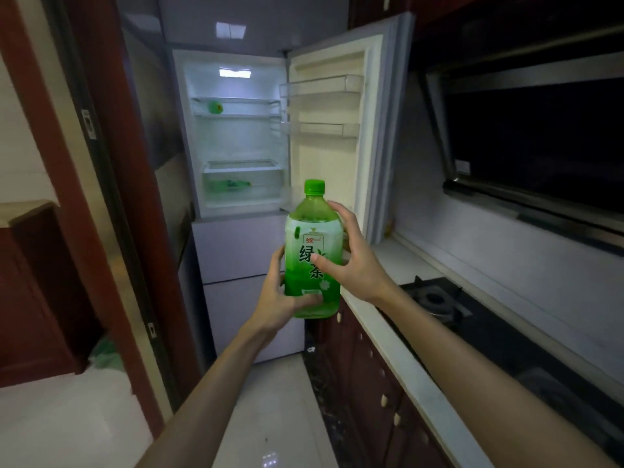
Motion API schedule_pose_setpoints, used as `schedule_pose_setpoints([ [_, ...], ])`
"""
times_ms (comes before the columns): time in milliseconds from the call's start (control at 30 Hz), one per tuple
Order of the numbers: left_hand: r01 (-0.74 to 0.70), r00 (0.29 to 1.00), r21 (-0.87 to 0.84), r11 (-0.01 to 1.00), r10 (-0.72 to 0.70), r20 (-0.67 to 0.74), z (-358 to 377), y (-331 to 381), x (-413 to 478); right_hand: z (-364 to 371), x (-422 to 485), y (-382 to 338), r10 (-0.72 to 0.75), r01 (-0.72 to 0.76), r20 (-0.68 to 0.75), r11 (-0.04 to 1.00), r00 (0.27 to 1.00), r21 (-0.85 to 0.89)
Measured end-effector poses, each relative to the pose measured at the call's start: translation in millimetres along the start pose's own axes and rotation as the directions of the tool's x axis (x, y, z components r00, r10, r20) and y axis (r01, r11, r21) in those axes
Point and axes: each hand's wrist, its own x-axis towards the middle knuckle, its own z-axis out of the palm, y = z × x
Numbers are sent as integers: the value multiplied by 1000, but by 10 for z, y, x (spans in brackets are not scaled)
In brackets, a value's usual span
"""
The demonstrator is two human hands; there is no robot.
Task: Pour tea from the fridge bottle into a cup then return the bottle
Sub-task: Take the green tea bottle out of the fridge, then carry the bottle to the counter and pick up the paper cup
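Left hand: the left hand (278, 300) grasps the lower part of the clear plastic tea bottle (312, 231) from the left, with its thumb laid across the front near the base and its fingers curled behind.
Right hand: the right hand (353, 261) grasps the same bottle from the right, thumb pressed on the label, fingers wrapped behind the shoulder.
Bottle: it is upright and held in the air between both hands, in front of the fridge and just left of the bench edge. Green liquid reaches nearly to its shoulder, and a white-and-green label with green characters faces the camera.
Cap: a green screw cap (314, 186) sits on the neck.
Fridge: a tall pale fridge (236, 244) stands straight ahead with its upper compartment lit. The fridge door (371, 130) is swung open to the right and carries clear racks.
Inside: a small round green item (214, 107) rests on the upper glass shelf. A second green bottle (233, 184) lies on its side in the clear bottom drawer.
Bench: a pale stone bench (381, 319) runs along the right, with dark red cabinet doors (371, 393) beneath.
Hob: a black gas hob (435, 298) is set into the bench, just right of the right wrist.
Hood: a dark range hood (526, 136) hangs above the hob.
Left side: a red-brown wooden door frame (111, 231).
Floor: pale glossy floor tiles (270, 417).
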Motion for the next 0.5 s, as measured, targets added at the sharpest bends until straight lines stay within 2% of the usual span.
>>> schedule_pose_setpoints([
  [267, 11, 973, -88, 996, 9, 230, 952, 30, -206, -799, -777, -372, 107, -132, -169, 981, 980, -144],
  [500, 49, 903, -143, 989, 17, 430, 2043, 61, -493, -1606, -1579, -690, 132, -233, -342, 934, 930, -272],
])
